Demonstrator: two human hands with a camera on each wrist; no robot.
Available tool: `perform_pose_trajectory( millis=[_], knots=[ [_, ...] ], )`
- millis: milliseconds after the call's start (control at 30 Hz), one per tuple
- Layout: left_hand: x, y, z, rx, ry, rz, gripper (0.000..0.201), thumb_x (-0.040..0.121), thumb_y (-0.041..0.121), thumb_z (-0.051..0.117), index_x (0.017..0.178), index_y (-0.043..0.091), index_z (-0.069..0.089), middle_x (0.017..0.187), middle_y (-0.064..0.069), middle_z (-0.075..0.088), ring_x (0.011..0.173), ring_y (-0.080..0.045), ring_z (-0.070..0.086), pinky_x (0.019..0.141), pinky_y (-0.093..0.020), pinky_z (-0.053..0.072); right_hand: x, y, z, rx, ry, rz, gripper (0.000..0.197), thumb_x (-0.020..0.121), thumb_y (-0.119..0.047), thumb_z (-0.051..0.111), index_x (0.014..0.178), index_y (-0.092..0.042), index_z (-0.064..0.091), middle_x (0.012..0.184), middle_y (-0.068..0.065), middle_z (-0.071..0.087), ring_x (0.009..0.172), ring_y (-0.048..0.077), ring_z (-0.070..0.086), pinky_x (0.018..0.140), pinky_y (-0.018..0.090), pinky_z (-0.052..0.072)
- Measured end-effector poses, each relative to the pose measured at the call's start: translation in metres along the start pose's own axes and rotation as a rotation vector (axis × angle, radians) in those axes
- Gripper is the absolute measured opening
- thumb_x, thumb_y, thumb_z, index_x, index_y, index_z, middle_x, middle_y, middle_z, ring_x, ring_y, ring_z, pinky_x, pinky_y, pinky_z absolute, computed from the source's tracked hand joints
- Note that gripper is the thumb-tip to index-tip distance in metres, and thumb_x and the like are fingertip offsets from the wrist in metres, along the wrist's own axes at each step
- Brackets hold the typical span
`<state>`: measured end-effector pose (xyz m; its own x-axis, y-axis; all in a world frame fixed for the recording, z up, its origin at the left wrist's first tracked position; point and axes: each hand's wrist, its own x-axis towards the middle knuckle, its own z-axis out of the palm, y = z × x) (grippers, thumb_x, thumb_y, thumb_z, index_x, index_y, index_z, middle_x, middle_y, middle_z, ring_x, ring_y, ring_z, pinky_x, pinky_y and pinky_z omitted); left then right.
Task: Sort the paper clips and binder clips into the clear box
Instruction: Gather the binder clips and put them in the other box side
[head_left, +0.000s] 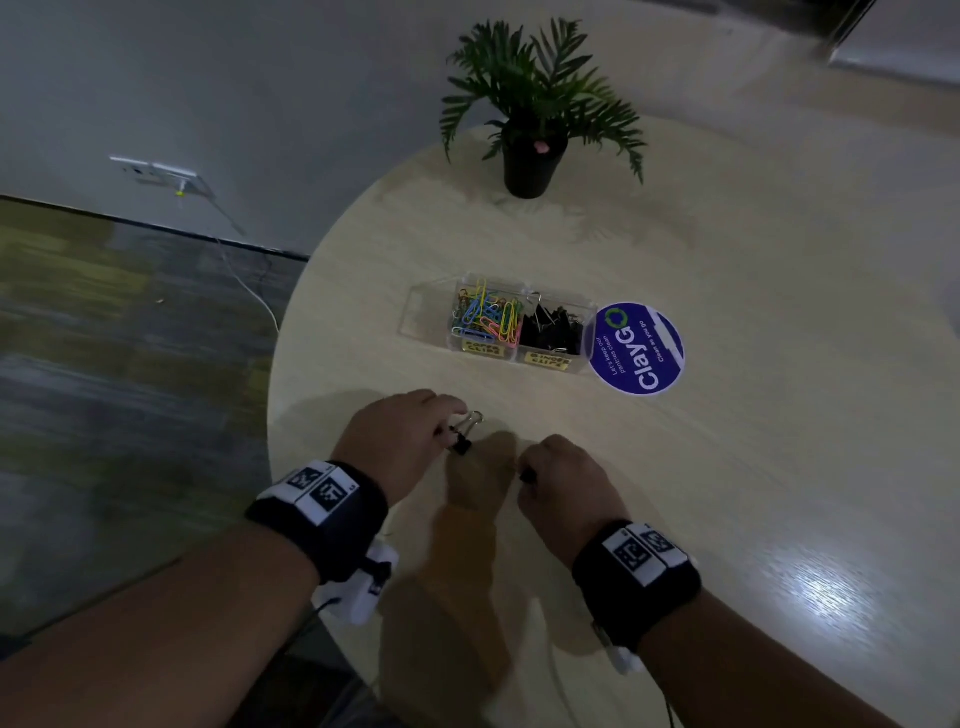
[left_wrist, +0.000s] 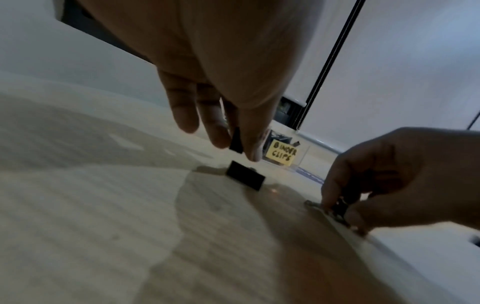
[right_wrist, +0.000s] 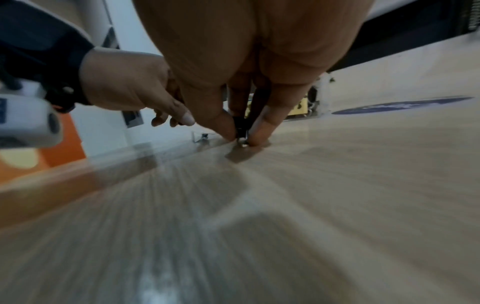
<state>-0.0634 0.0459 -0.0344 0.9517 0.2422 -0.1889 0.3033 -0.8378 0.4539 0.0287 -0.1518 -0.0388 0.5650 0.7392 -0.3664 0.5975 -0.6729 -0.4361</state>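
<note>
Binder clip (head_left: 464, 434) pinched in left hand (head_left: 395, 441); right hand (head_left: 563, 488) apparently pinches another clip (right_wrist: 241, 131)

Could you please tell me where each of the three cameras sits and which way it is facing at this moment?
Head: worn on the head, looking down at the table; both forearms, left hand and right hand show.
Left wrist: under the left wrist, looking along the fingers at a binder clip; the right hand shows too.
Right wrist: under the right wrist, low over the table, looking along its pinching fingers; the left hand shows.
Shared: head and left wrist views both show the clear box label.
</note>
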Motion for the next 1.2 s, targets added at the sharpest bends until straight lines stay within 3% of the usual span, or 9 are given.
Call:
perform_pose_trajectory(
  millis=[67, 167, 333, 500, 667, 800, 900, 1000, 1200],
  knots=[
    [0.005, 0.007, 0.006, 0.011, -0.058, 0.023, 0.032, 0.088, 0.025, 0.064, 0.12, 0.026, 0.061, 0.099, -0.002, 0.06, 0.088, -0.026, 0.061, 0.072, -0.036, 0.048, -0.001, 0.005, -0.002, 0.056, 0.031, 0.049, 0.017, 0.082, -0.016, 0.054, 0.097, -0.016, 0.063, 0.099, 0.005, 0.055, 0.091, 0.027, 0.054, 0.073, 0.03, 0.042],
    [0.007, 0.007, 0.014, 0.002, -0.136, 0.017, 0.023, 0.092, 0.026, 0.06, 0.112, 0.017, 0.067, 0.101, -0.007, 0.052, 0.091, -0.031, 0.06, 0.078, -0.037, 0.048, -0.005, 0.012, -0.002, 0.102, 0.047, 0.089, 0.019, 0.083, -0.017, 0.056, 0.099, -0.017, 0.065, 0.1, 0.003, 0.056, 0.091, 0.025, 0.054, 0.075, 0.029, 0.044],
    [0.003, 0.002, 0.02, 0.15, -0.182, 0.169, 0.026, 0.09, 0.023, 0.061, 0.114, 0.013, 0.062, 0.106, -0.008, 0.049, 0.086, -0.029, 0.058, 0.072, -0.037, 0.047, -0.008, 0.018, -0.002, 0.133, 0.066, 0.109, 0.019, 0.083, -0.018, 0.056, 0.099, -0.018, 0.066, 0.099, 0.002, 0.056, 0.092, 0.024, 0.055, 0.077, 0.03, 0.046],
    [0.01, 0.006, 0.012, -0.011, -0.188, 0.055, 0.021, 0.089, 0.023, 0.064, 0.109, 0.018, 0.067, 0.102, -0.004, 0.052, 0.09, -0.026, 0.06, 0.078, -0.029, 0.042, -0.008, 0.022, -0.007, 0.18, 0.11, 0.127, 0.018, 0.081, -0.017, 0.061, 0.098, -0.02, 0.067, 0.098, -0.001, 0.057, 0.087, 0.02, 0.055, 0.075, 0.024, 0.042],
    [0.035, 0.028, -0.014, -0.108, 0.023, 0.078, 0.023, 0.088, 0.027, 0.067, 0.108, 0.016, 0.068, 0.098, -0.002, 0.052, 0.089, -0.021, 0.057, 0.079, -0.029, 0.044, -0.002, 0.034, -0.033, 0.247, 0.316, 0.158, 0.016, 0.074, -0.012, 0.069, 0.088, -0.02, 0.07, 0.089, 0.0, 0.062, 0.077, 0.018, 0.057, 0.071, 0.026, 0.045],
    [0.081, 0.057, -0.033, -0.115, 0.183, 0.093, 0.031, 0.088, 0.023, 0.066, 0.117, 0.012, 0.065, 0.107, -0.006, 0.054, 0.093, -0.02, 0.056, 0.082, -0.024, 0.04, 0.012, 0.047, -0.059, 0.283, 0.464, 0.222, 0.018, 0.071, -0.014, 0.072, 0.086, -0.023, 0.072, 0.089, -0.002, 0.067, 0.076, 0.016, 0.063, 0.072, 0.023, 0.047],
    [0.11, 0.07, -0.032, -0.11, 0.171, 0.034, 0.032, 0.088, 0.022, 0.066, 0.118, 0.012, 0.065, 0.11, -0.007, 0.055, 0.099, -0.023, 0.057, 0.09, -0.032, 0.045, 0.017, 0.053, -0.077, 0.296, 0.553, 0.22, 0.017, 0.07, -0.013, 0.071, 0.084, -0.023, 0.072, 0.089, -0.001, 0.068, 0.076, 0.018, 0.065, 0.073, 0.028, 0.051],
    [0.122, 0.074, -0.025, -0.05, 0.109, 0.027, 0.032, 0.086, 0.026, 0.069, 0.115, 0.013, 0.067, 0.106, -0.009, 0.058, 0.1, -0.027, 0.057, 0.088, -0.038, 0.047, 0.018, 0.057, -0.085, 0.287, 0.588, 0.225, 0.017, 0.071, -0.012, 0.071, 0.085, -0.021, 0.074, 0.089, -0.001, 0.068, 0.077, 0.017, 0.064, 0.074, 0.026, 0.05],
    [0.126, 0.072, -0.026, -0.113, 0.108, -0.062, 0.042, 0.074, 0.034, 0.08, 0.111, 0.018, 0.069, 0.099, -0.004, 0.069, 0.092, -0.022, 0.063, 0.08, -0.032, 0.049, 0.025, 0.062, -0.089, 0.294, 0.562, 0.231, 0.016, 0.072, -0.013, 0.07, 0.085, -0.023, 0.073, 0.09, -0.001, 0.067, 0.078, 0.018, 0.064, 0.075, 0.028, 0.051]
  ],
)
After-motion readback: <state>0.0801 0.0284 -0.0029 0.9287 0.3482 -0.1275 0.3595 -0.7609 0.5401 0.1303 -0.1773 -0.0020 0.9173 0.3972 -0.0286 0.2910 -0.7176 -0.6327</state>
